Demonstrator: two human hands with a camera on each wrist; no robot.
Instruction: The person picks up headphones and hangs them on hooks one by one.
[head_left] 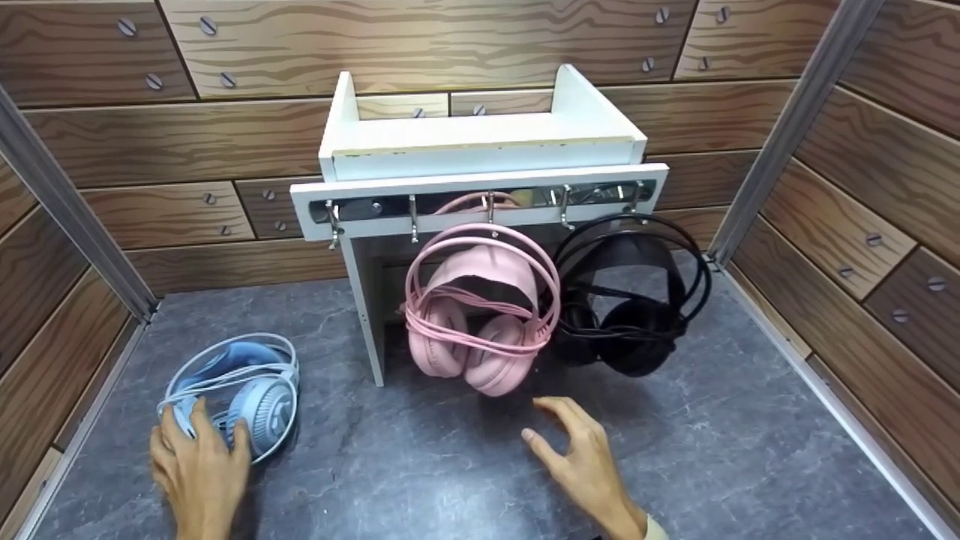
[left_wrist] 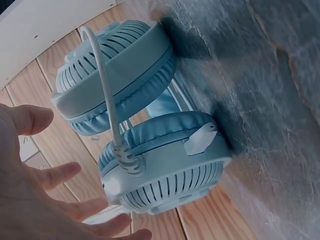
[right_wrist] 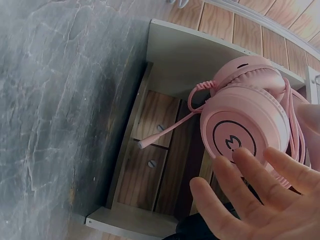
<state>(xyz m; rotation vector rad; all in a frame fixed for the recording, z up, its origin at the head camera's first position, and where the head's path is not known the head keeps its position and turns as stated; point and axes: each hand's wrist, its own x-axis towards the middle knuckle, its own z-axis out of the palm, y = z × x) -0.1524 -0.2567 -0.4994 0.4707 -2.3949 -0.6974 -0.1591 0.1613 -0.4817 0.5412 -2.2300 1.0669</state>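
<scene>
Light blue headphones (head_left: 262,409), with their cable looped round them, lie on the grey marbled surface at the left. My left hand (head_left: 199,465) is over their near side with fingers spread; in the left wrist view the thumb and fingers stand beside the ear cups (left_wrist: 165,165) without curling round them. Pink headphones (head_left: 495,360) hang at the middle of a hook rail, their cable wound about them. My right hand (head_left: 581,457) is below and right of them, fingers apart and holding nothing. Black headphones (head_left: 637,337) hang at the rail's right end.
The hook rail (head_left: 390,225) is fixed to the front of a white shelf stand (head_left: 480,165), with several metal hooks. Wood-patterned walls (head_left: 225,142) enclose the back and sides. A pink microphone boom (right_wrist: 162,132) sticks out from the pink headphones.
</scene>
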